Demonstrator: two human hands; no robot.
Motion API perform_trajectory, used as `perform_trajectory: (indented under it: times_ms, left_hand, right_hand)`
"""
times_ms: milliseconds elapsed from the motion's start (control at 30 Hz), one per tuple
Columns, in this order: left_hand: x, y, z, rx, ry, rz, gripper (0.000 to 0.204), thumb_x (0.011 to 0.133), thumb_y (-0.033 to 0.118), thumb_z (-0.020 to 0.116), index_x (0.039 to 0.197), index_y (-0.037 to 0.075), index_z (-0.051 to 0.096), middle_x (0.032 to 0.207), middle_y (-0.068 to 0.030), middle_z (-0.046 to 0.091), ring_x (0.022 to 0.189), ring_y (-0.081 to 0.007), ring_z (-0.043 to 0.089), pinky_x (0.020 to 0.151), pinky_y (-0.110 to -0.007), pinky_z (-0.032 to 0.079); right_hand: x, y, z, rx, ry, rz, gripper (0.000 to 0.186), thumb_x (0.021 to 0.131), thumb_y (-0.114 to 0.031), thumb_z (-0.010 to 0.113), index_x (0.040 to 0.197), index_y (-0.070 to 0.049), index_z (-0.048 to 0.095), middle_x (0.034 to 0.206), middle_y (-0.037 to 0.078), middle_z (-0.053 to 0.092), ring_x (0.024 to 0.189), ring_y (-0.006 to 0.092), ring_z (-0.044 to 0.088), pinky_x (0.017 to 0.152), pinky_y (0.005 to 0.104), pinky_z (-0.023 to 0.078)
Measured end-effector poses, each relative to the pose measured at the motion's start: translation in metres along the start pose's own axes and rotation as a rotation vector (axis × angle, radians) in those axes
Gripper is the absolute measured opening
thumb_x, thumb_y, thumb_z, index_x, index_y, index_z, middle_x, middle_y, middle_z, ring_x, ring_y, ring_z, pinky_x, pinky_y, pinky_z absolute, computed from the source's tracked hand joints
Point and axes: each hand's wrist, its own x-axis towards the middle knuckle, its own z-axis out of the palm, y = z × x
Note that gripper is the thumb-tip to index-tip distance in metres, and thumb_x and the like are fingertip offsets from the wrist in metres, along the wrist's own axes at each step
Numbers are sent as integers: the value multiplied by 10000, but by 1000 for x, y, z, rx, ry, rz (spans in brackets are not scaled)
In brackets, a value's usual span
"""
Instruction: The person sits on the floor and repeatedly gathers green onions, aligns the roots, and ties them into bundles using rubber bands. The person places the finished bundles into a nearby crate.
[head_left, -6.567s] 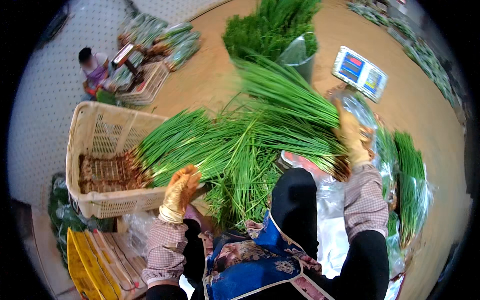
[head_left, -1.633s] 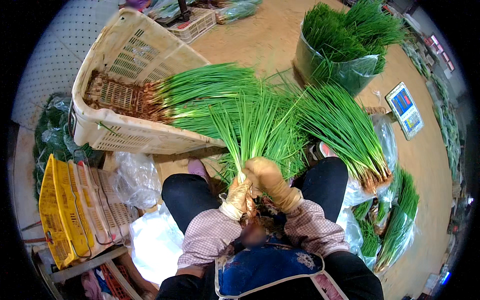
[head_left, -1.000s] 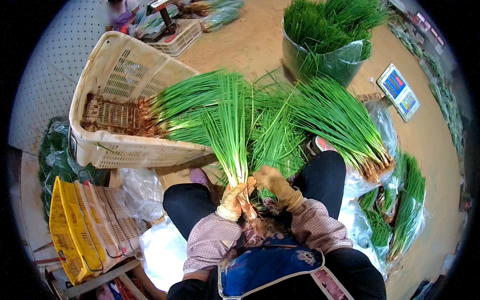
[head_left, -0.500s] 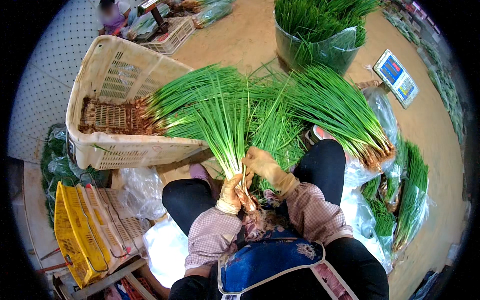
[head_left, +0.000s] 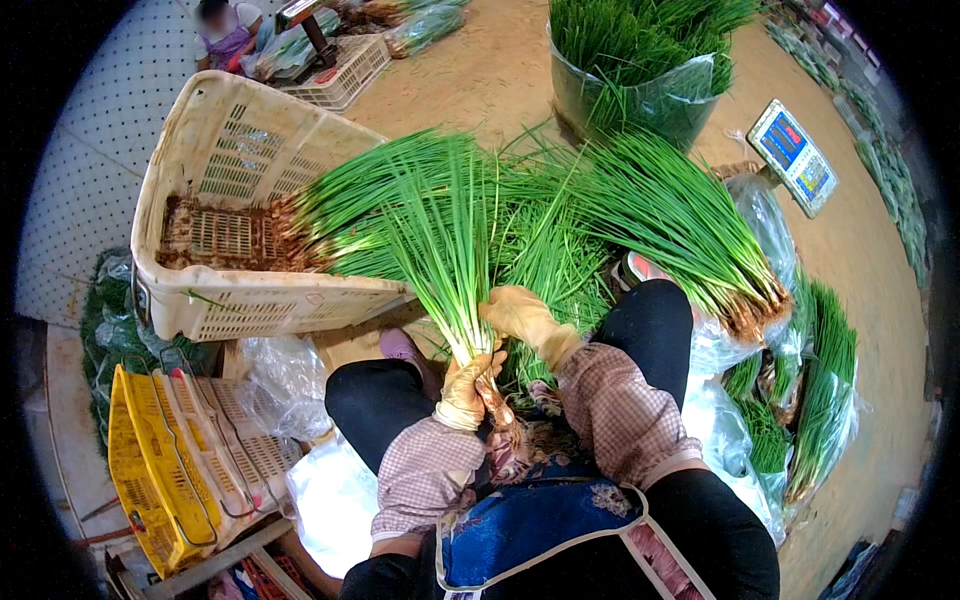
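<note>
My left hand (head_left: pixel 462 392), in a tan glove, is closed round a small bunch of green onions (head_left: pixel 440 270) just above its brown root end, held upright between my knees. My right hand (head_left: pixel 515 312), also gloved, has its fingers curled at the same bunch's pale stalks, higher up. Loose green leaves (head_left: pixel 545 255) lie behind both hands. To the left, more onions (head_left: pixel 350 200) lie with their roots inside a cream plastic crate (head_left: pixel 240 305); to the right, a big bunch (head_left: pixel 680 240) rests on clear plastic bags.
A tall bag of greens (head_left: pixel 640 95) and a scale display (head_left: pixel 790 155) stand behind. Stacked yellow and pale crates (head_left: pixel 150 440) and crumpled plastic (head_left: pixel 280 385) are at lower left; bagged onions (head_left: pixel 820 400) lie at right. A seated co-worker (head_left: pixel 225 35) is at upper left.
Earlier my right hand held the large bunch at right; now both hands are on a smaller bunch in my lap. Over the last second my right hand has risen slightly along the stalks.
</note>
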Motion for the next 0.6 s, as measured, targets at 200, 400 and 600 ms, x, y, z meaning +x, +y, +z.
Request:
perform_trajectory:
  times_ms: [200,400,600]
  left_hand:
    - [3,-2,-4,-5,80,2,379,830,-68,513,1201,-11,464,1056,-161,608,893,-295,643,698,-314,549]
    - [5,-1,-3,-20,79,-26,382,825,-78,511,1197,-6,471,1085,-180,601,882,-284,645,693,-310,551]
    - [6,-1,-2,9,70,-35,377,822,-62,530,1190,-1,477,1063,-167,613,881,-271,647,687,-307,551]
  right_hand:
    - [-3,6,9,16,121,-116,385,818,-325,508,972,12,613,960,225,623,914,382,592,828,425,460]
    - [-4,4,9,151,27,-66,390,785,-343,547,945,4,625,931,192,639,887,341,605,791,397,467]
    - [20,21,13,179,-43,-23,389,771,-334,574,935,16,623,928,186,636,859,322,606,768,395,468]
